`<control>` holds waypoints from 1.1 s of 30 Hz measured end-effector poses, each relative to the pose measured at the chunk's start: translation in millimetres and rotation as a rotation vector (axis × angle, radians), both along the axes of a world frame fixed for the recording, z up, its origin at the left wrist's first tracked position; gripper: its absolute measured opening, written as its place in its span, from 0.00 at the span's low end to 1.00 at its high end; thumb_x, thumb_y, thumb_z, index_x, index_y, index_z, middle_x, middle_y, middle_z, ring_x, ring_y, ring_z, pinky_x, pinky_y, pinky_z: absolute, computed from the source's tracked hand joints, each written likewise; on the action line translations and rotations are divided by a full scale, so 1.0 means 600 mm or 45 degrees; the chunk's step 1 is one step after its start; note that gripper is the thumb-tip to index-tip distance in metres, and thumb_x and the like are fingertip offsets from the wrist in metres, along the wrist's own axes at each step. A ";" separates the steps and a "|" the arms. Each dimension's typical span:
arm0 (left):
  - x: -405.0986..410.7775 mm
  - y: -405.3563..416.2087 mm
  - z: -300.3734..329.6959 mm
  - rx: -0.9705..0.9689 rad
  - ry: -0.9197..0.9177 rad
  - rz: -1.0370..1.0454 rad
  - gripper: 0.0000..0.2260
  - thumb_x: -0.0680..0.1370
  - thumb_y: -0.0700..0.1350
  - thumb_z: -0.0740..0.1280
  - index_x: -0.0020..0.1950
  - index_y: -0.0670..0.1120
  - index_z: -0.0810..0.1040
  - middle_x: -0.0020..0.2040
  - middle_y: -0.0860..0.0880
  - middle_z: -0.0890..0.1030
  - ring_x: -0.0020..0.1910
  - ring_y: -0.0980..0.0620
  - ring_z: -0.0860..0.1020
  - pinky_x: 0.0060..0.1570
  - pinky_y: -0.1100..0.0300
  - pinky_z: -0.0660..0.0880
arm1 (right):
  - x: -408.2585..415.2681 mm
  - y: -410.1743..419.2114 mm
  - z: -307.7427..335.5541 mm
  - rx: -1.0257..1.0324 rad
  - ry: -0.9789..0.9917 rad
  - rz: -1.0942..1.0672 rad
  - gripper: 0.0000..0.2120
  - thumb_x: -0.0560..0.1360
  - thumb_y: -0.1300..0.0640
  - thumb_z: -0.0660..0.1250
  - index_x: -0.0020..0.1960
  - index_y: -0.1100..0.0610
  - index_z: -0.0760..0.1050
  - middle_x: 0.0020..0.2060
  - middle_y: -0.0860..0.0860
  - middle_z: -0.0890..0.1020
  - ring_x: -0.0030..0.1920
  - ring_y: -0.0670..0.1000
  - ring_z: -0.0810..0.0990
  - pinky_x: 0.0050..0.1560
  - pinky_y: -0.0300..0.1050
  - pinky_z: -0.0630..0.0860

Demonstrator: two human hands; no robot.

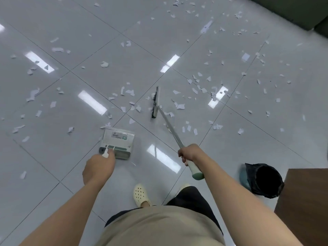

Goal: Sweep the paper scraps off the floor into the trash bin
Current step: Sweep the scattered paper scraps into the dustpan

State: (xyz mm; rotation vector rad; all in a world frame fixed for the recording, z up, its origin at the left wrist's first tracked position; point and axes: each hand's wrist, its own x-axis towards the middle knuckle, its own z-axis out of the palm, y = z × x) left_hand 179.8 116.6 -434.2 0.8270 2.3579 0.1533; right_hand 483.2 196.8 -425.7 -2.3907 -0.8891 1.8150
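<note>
My right hand (189, 154) is wrapped tight around the long silver broom handle with the pale green end (179, 141). My left hand (98, 167) is curled around the thin white handle of the grey-and-green plastic dustpan (118, 143), which sits flat on the shiny grey tile floor (53, 183).

The black bristle broom head (155, 102) rests on the floor, a bit ahead of the dustpan and off to its right. The little white paper scraps (180, 105) are spread all over, near and far. Lots lie right of the broom head, and some lie between it and the dustpan. I think almost all the sweeping is still to do.

To do this step well, I should keep the bristles down on the tile and pull the scraps toward the pan in short, slow strokes, so they don't fly away. I should hold the pan's front edge flat against the floor, or paper may slip under it.

The round bin with the black plastic bag (262, 181) stands near my right side, beside a brown wooden corner (305, 197).

There is a label with writing and a small green tag on the dustpan, but it is too small for me to read.
</note>
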 end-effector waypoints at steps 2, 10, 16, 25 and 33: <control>0.027 0.019 -0.004 0.016 -0.032 0.013 0.26 0.81 0.63 0.56 0.43 0.42 0.78 0.41 0.43 0.80 0.41 0.41 0.78 0.46 0.50 0.76 | 0.056 0.000 0.004 0.037 -0.039 -0.125 0.11 0.69 0.65 0.66 0.50 0.69 0.74 0.24 0.57 0.74 0.22 0.53 0.71 0.25 0.40 0.70; 0.211 0.088 -0.019 0.003 -0.051 -0.195 0.30 0.79 0.67 0.52 0.46 0.42 0.79 0.43 0.43 0.81 0.43 0.40 0.79 0.46 0.50 0.76 | 0.301 -0.007 -0.007 0.005 -0.054 -0.585 0.13 0.76 0.65 0.64 0.59 0.69 0.70 0.32 0.58 0.75 0.24 0.53 0.72 0.26 0.41 0.73; 0.394 0.113 -0.026 -0.014 -0.042 -0.398 0.28 0.80 0.65 0.53 0.42 0.44 0.80 0.39 0.46 0.80 0.39 0.44 0.78 0.41 0.53 0.73 | 0.430 0.028 -0.019 -0.028 0.065 -0.928 0.06 0.80 0.62 0.59 0.57 0.61 0.70 0.29 0.54 0.72 0.20 0.49 0.70 0.22 0.35 0.69; 0.510 0.077 -0.041 -0.038 -0.073 -0.307 0.31 0.80 0.68 0.52 0.35 0.44 0.75 0.35 0.47 0.81 0.35 0.46 0.79 0.33 0.55 0.71 | 0.419 0.046 -0.042 -0.342 0.104 -0.473 0.06 0.76 0.67 0.59 0.42 0.60 0.71 0.31 0.53 0.72 0.23 0.50 0.71 0.25 0.38 0.68; 0.503 0.051 -0.009 -0.118 0.036 -0.185 0.32 0.80 0.70 0.50 0.37 0.47 0.78 0.36 0.49 0.81 0.37 0.48 0.79 0.35 0.57 0.72 | 0.276 0.087 -0.048 -0.463 0.499 -0.349 0.12 0.72 0.73 0.58 0.52 0.62 0.72 0.44 0.58 0.80 0.29 0.52 0.74 0.21 0.36 0.71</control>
